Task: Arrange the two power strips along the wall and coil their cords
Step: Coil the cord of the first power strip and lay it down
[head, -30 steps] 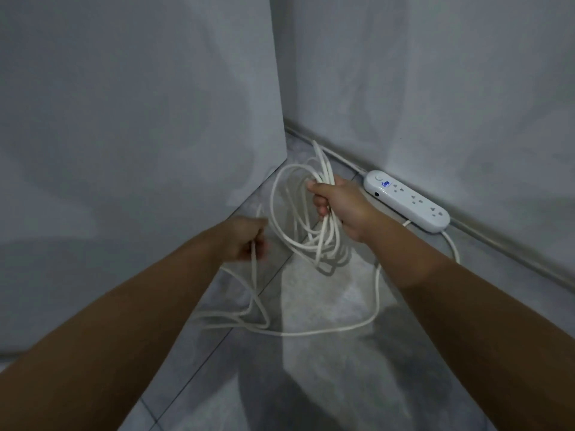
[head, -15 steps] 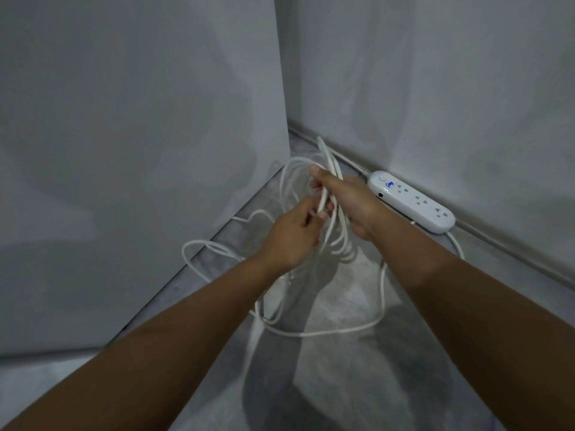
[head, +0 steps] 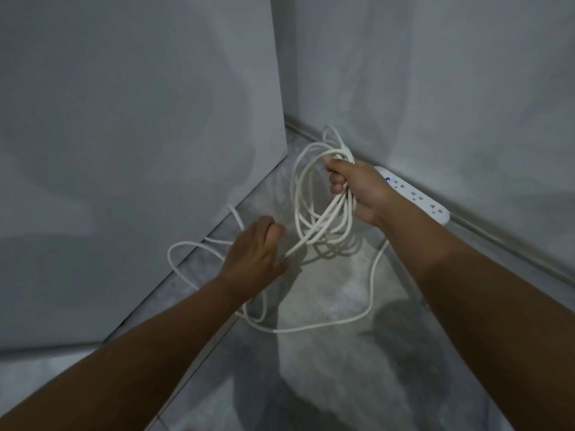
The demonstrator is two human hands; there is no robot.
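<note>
A white power strip with a small blue light lies on the floor along the right wall, partly hidden behind my right hand. My right hand is closed around a bundle of several loops of white cord held above the floor. Lower and to the left, my left hand pinches a single strand that runs up into the bundle. The loose remainder of the cord trails over the floor in wide curves and back to the strip. Only one power strip is in view.
A tall grey panel stands on the left, its bottom edge meeting the tiled floor. A grey wall with a baseboard runs along the right. The two meet in a narrow corner behind the cord.
My left hand has drawn back down and to the left from the bundle, pulling a strand with it. My right hand keeps hold of the loops.
</note>
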